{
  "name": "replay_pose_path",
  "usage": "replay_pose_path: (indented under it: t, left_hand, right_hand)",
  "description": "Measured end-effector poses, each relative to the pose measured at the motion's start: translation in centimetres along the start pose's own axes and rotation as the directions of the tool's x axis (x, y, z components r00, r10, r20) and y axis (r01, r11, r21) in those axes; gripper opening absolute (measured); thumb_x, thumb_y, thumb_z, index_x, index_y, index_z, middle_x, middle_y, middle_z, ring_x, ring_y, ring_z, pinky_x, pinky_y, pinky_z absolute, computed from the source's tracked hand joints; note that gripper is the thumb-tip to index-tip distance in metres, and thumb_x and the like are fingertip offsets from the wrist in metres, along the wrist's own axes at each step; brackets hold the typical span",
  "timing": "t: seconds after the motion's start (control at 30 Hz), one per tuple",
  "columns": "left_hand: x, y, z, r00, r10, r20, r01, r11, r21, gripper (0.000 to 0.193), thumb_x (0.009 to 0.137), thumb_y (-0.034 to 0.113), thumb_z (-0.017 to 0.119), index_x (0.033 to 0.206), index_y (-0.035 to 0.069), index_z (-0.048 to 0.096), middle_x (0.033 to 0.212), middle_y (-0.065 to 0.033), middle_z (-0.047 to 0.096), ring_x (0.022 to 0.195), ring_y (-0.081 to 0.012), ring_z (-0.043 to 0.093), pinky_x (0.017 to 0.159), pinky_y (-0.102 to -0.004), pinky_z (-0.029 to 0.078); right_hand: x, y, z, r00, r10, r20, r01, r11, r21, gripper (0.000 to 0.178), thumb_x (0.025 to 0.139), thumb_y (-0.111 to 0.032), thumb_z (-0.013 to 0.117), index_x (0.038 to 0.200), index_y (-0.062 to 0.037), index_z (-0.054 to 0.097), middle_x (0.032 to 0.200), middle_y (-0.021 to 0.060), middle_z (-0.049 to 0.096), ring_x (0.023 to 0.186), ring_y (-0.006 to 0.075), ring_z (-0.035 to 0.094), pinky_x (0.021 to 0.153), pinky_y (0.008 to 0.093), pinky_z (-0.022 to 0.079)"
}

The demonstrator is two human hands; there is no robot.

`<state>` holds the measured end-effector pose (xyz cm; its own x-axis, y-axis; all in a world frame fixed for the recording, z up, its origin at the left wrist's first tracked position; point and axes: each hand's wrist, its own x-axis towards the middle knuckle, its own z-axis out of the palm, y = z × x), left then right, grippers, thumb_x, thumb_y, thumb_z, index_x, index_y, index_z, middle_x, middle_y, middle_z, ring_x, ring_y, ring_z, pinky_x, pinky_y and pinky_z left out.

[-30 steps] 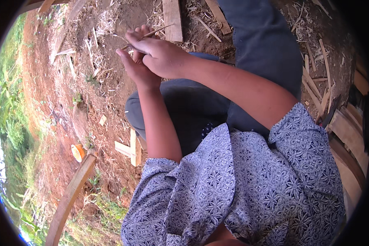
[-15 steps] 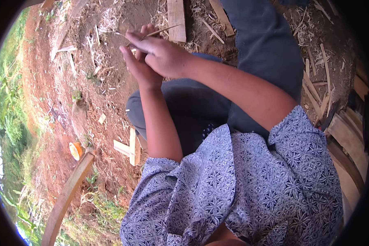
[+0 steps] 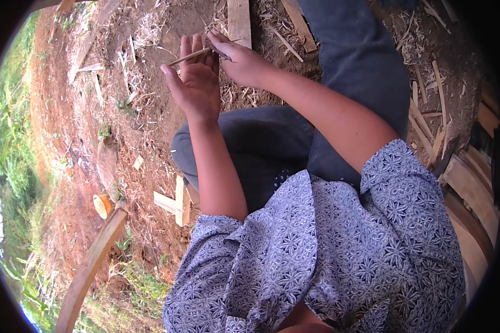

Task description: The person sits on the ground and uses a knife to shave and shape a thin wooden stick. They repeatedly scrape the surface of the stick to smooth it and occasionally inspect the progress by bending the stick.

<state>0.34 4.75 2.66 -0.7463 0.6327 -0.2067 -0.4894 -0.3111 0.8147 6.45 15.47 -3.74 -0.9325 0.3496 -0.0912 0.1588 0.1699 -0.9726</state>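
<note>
Head view: stick [image 3: 191,56] across left hand [image 3: 199,86]; orange tub [image 3: 101,206] illegibly small.

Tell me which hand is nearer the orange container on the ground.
Left. In the picture, the left hand is above and right of the orange container; the right hand is farther up and right.
</note>
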Motion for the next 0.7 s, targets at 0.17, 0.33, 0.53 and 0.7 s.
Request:
replay_pose_path:
  t: [0.17, 0.33, 0.53, 0.7]
  left_hand:
    - [-0.3, 0.7, 0.8, 0.997, 0.078, 0.017, -0.079, 0.992, 0.098, 0.082, 0.105, 0.068, 0.024, 0.162, 0.009, 0.024, 0.165, -0.0210, 0.030, 0.153, -0.0359, 0.027, 0.125, -0.0457, 0.022]
    - [0.0, 0.2, 0.5, 0.994, 0.091, 0.054, -0.098, 0.985, 0.144, 0.085, 0.104, 0.070, 0.026, 0.161, 0.008, 0.026, 0.164, -0.0232, 0.030, 0.152, -0.0382, 0.027, 0.124, -0.0463, 0.025]
    - [-0.1, 0.1, 0.5, 0.992, 0.117, 0.045, -0.123, 0.974, 0.191, 0.087, 0.103, 0.072, 0.024, 0.160, 0.006, 0.028, 0.163, -0.0229, 0.032, 0.152, -0.0362, 0.028, 0.123, -0.0455, 0.028]
    - [0.1, 0.0, 0.9, 0.983, 0.182, 0.019, -0.181, 0.948, 0.261, 0.088, 0.104, 0.070, 0.022, 0.156, 0.000, 0.032, 0.159, -0.0237, 0.039, 0.149, -0.0359, 0.036, 0.121, -0.0442, 0.034]
  right_hand:
    - [-0.2, 0.6, -0.5, 0.999, 0.043, 0.029, -0.046, 0.994, 0.096, 0.069, 0.096, -0.004, 0.048, 0.161, -0.0039, 0.026, 0.169, 0.0168, 0.025, 0.157, 0.0220, 0.019, 0.127, 0.0327, 0.020]
    - [0.8, 2.6, 0.3, 0.994, 0.031, -0.103, -0.020, 0.995, 0.100, 0.059, 0.101, -0.018, 0.055, 0.156, -0.0038, 0.038, 0.163, 0.0170, 0.036, 0.144, 0.0219, 0.046, 0.117, 0.0316, 0.039]
    - [0.4, 0.6, -1.8, 0.953, 0.214, -0.213, -0.179, 0.969, 0.171, 0.052, 0.098, -0.029, 0.062, 0.143, -0.0026, 0.056, 0.150, 0.0192, 0.054, 0.140, 0.0263, 0.052, 0.114, 0.0334, 0.042]
    - [0.3, 2.0, -1.1, 0.974, 0.052, -0.218, -0.043, 0.998, 0.044, 0.057, 0.094, -0.025, 0.066, 0.145, -0.0021, 0.053, 0.151, 0.0185, 0.053, 0.139, 0.0260, 0.053, 0.112, 0.0335, 0.044]
